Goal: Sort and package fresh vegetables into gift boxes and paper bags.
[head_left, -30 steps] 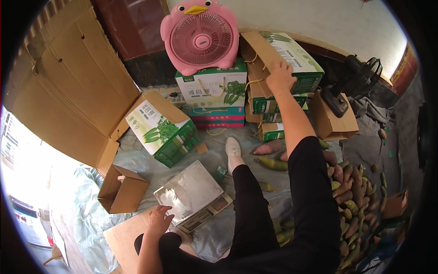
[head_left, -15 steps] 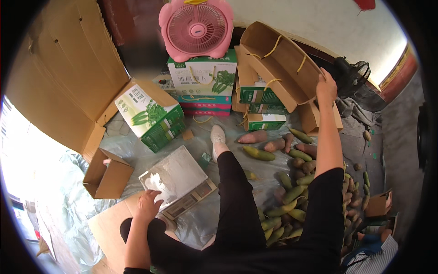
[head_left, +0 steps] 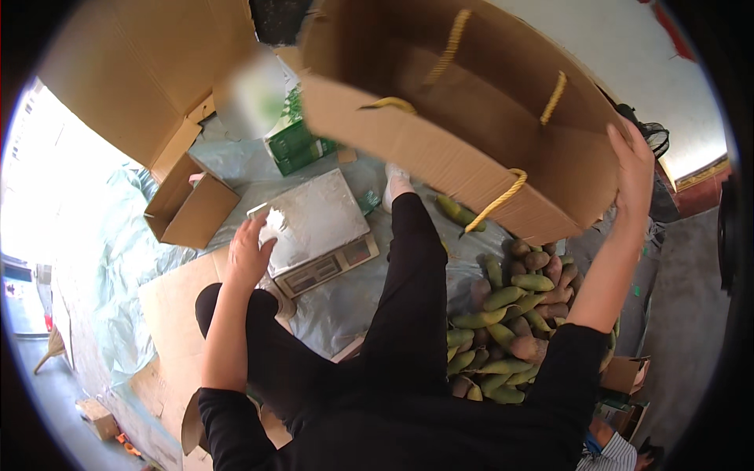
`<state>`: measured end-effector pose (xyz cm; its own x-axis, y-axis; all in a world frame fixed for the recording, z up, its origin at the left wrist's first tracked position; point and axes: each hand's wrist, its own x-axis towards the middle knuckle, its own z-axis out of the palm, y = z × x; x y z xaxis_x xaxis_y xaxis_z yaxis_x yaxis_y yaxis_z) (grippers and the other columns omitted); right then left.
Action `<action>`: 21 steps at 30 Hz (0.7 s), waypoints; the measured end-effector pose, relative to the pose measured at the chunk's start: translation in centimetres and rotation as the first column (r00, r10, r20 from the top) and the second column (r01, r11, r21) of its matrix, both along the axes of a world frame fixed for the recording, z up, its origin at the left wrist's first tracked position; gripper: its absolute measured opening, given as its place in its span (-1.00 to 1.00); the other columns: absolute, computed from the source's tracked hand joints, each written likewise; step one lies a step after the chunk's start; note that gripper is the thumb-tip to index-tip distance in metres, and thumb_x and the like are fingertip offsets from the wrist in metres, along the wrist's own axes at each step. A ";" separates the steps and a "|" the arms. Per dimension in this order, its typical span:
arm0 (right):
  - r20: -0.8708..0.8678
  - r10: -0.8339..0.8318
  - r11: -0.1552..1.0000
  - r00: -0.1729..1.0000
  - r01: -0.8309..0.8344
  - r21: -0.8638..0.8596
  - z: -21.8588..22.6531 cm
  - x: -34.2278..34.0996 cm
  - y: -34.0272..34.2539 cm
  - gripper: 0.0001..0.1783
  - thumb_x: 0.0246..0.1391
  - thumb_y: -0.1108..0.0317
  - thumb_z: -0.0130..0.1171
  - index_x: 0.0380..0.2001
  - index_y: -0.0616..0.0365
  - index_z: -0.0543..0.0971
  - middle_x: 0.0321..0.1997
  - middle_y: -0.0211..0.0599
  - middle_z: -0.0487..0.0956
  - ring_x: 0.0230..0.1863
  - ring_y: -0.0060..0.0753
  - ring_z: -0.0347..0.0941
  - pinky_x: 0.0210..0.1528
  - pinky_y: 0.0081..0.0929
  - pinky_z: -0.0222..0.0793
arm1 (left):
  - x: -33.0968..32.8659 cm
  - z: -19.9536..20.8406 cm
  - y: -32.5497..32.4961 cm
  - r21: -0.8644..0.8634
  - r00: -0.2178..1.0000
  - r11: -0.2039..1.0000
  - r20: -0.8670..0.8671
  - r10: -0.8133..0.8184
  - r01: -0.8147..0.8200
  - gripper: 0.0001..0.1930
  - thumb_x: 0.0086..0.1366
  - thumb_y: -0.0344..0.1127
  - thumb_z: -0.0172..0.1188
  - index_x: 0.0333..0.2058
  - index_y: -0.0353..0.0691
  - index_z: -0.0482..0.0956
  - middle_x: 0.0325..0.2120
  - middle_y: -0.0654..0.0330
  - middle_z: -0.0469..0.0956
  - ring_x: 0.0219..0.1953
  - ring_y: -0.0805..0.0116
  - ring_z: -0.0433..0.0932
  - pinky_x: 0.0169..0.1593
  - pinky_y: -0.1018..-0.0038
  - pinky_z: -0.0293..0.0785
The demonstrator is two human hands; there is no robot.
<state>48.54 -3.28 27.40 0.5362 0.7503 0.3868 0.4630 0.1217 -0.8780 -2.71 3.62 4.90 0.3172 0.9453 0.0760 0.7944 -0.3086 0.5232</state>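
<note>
An open brown cardboard gift box point(head_left: 416, 129) with yellow rope handles hangs tilted before me, its hollow inside facing up toward me. My right hand point(head_left: 635, 166) grips its right end wall, fingers over the edge. Over the left edge of a flat electronic scale point(head_left: 314, 224) hovers my left hand point(head_left: 250, 253), fingers apart and holding nothing; whether it touches the scale I cannot tell. White scraps lie on the scale's plate. Below the box, beside my right leg, a heap of green radishes point(head_left: 503, 298) mixes with brownish-red root vegetables point(head_left: 528, 348).
Left of the scale stands a small open carton point(head_left: 192, 208) on plastic sheeting point(head_left: 126, 267). A tall cardboard panel point(head_left: 133, 71) rises behind it. A green-and-white printed box point(head_left: 302, 145) is partly hidden by the held box. Another person's striped garment point(head_left: 616, 455) shows at lower right.
My right hand has pulled the brown box off the stack at the back and brought it nearer, toward the middle. My left hand stays by the scale. The view has shifted.
</note>
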 end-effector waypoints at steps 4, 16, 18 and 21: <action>-0.013 0.241 0.964 0.970 -0.241 -0.114 -1.9 -5.3 4.9 -0.67 0.03 0.38 0.18 -0.10 0.24 0.54 -0.27 -0.33 0.56 -0.26 -0.59 0.45 -0.20 -0.64 0.34 | -2.0 -0.5 0.6 0.211 0.975 0.959 0.157 0.159 -0.190 -0.61 0.05 -0.49 0.18 -0.08 -0.26 0.41 -0.25 0.00 0.50 -0.13 0.01 0.47 -0.06 0.25 0.38; -0.555 0.545 0.596 0.629 -0.756 -0.272 -17.3 -16.7 15.2 -0.74 0.08 0.42 0.12 -0.13 0.21 0.53 -0.23 -0.34 0.58 -0.27 -0.56 0.49 -0.22 -0.57 0.41 | -8.5 3.5 -1.3 -0.036 0.339 0.724 0.867 0.365 -0.688 -0.68 0.42 -0.22 -0.17 0.04 -0.22 0.33 -0.17 0.20 0.46 -0.08 0.46 0.41 0.00 0.51 0.32; -0.619 0.500 0.568 0.605 -0.769 -0.293 -19.8 -16.9 15.7 -0.74 0.08 0.42 0.12 -0.13 0.21 0.53 -0.24 -0.34 0.58 -0.27 -0.55 0.49 -0.22 -0.55 0.41 | -9.1 4.2 -2.1 -0.054 0.301 0.672 0.866 0.400 -0.738 -0.68 0.42 -0.21 -0.18 0.05 -0.21 0.32 -0.17 0.22 0.46 -0.07 0.45 0.40 0.00 0.47 0.31; -0.691 0.416 0.555 0.591 -0.767 -0.322 -24.5 -16.7 16.1 -0.74 0.08 0.42 0.12 -0.13 0.21 0.53 -0.25 -0.34 0.57 -0.29 -0.54 0.49 -0.23 -0.51 0.43 | -9.7 4.0 -2.3 -0.070 0.267 0.633 0.867 0.420 -0.771 -0.67 0.41 -0.19 -0.17 0.06 -0.18 0.32 -0.16 0.25 0.46 -0.02 0.46 0.37 0.03 0.40 0.27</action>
